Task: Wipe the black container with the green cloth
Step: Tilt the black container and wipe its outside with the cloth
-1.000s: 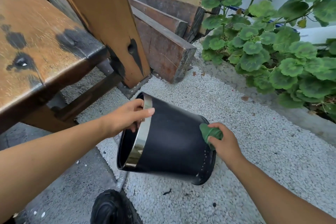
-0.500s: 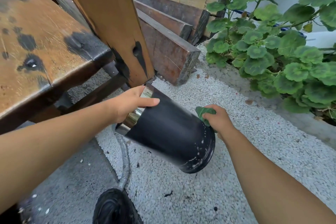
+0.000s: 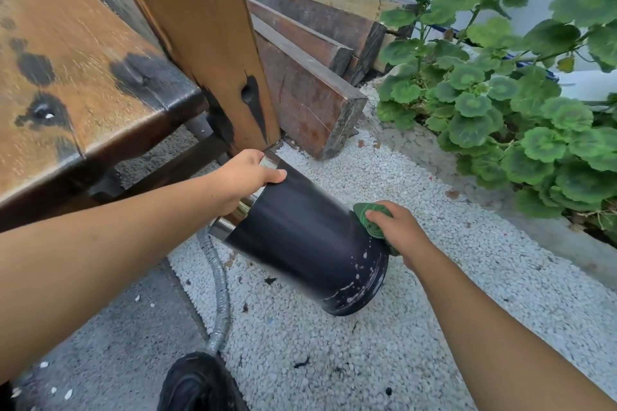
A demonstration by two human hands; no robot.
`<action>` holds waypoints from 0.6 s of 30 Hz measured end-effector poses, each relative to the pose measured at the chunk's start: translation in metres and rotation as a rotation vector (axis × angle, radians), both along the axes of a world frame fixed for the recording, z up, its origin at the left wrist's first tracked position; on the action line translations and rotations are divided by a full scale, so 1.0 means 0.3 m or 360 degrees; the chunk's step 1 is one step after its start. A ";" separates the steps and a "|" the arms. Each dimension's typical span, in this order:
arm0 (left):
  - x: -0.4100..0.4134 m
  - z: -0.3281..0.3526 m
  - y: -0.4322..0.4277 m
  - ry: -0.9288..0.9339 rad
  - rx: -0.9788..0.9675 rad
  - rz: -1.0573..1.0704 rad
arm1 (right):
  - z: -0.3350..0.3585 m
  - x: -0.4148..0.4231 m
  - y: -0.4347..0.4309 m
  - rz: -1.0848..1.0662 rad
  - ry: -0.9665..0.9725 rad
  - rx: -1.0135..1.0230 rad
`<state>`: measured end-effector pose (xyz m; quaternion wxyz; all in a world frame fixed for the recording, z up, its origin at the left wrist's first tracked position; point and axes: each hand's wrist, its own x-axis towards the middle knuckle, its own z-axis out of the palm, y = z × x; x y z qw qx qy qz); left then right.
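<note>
**Wiping a tilted container held only by its rim**

Your left hand [image 3: 248, 177] grips the shiny metal rim [image 3: 233, 217] of the black container [image 3: 300, 243]. The fingers hook over the edge and the thumb lies flat on the dark wall. The container is tipped on its side above white gravel [image 3: 450, 310], with its mouth towards you and to the left and its base down to the right. I cannot tell whether the base touches the stones.

Your right hand [image 3: 397, 230] is closed around a bunched green cloth [image 3: 369, 220] and presses it against the far side of the wall, near the base.

Risks, as I judge them:

- **Slipping:** The rim looks smooth, and one hand carries the whole tilt. A firm push from the cloth could twist the container out of your fingers and drop it onto the gravel, scuffing the finish.
- **Knocking the post:** The mouth sits just beside a wooden post [image 3: 207, 43], so a wide stroke could knock the rim against it.
- **Missed marks:** Pale specks [image 3: 357, 280] dot the lower wall near the base, away from the cloth. They may be missed unless you turn the container.
- **Tripping:** A grey hose [image 3: 220, 294] runs along the ground near your shoe [image 3: 197, 384] and could catch your foot if you step.
</note>
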<state>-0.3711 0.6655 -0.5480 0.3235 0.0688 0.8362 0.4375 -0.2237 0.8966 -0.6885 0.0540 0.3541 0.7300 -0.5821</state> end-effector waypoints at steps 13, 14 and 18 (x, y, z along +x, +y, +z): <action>-0.032 -0.007 0.108 0.0024 -0.0134 0.0071 | 0.049 0.186 -0.070 -0.0134 0.0186 0.0013; -0.036 -0.011 0.109 0.0026 -0.0138 0.0080 | 0.051 0.201 -0.083 -0.0134 0.0214 0.0048; -0.046 -0.020 0.111 0.0034 -0.0134 0.0095 | 0.043 0.253 -0.151 -0.0162 0.0305 0.0238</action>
